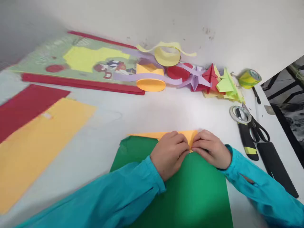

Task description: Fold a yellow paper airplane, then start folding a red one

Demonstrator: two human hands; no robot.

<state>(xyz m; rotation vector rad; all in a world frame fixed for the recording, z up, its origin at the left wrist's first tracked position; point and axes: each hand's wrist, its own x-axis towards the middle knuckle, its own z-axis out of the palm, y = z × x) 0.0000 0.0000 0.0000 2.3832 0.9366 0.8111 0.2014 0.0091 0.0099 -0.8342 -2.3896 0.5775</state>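
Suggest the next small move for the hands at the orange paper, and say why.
Probably press the fold of the orange paper down against the green sheet: the left hand and right hand pinch it close together, and the piece between them looks folded, though its flatness is hard to judge.

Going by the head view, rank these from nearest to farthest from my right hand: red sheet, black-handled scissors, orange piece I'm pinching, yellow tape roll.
1. Orange piece: in the fingers of your right hand.
2. Black-handled scissors: off to the right.
3. Yellow tape roll: right, farther back.
4. Red sheet: far left.
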